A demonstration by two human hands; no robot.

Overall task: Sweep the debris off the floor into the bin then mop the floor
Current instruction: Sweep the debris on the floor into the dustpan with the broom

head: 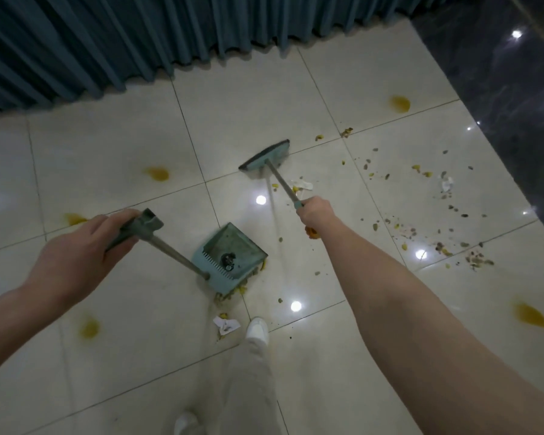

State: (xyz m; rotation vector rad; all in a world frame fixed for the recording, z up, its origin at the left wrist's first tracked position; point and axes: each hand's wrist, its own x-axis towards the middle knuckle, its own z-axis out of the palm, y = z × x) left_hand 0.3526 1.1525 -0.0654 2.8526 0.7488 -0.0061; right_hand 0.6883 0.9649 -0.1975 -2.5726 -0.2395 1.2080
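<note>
My left hand (pixel 79 249) grips the handle of a teal long-handled dustpan (pixel 233 255), which rests on the white tile floor (pixel 123 146) with a dark clump inside. My right hand (pixel 314 213) holds the shaft of a teal broom (pixel 264 158), its head down on the floor beyond the pan. Small stones, yellow bits and torn paper (pixel 302 185) are scattered to the right, with more debris (pixel 471 259) further out. A paper scrap (pixel 226 324) and crumbs lie just behind the dustpan.
Yellow liquid stains mark the tiles, one stain (pixel 157 173) at the left and another stain (pixel 531 315) at the right. A teal curtain (pixel 107 42) hangs along the far side. Dark glossy floor (pixel 500 89) borders the right. My white shoe (pixel 257 329) stands near the pan.
</note>
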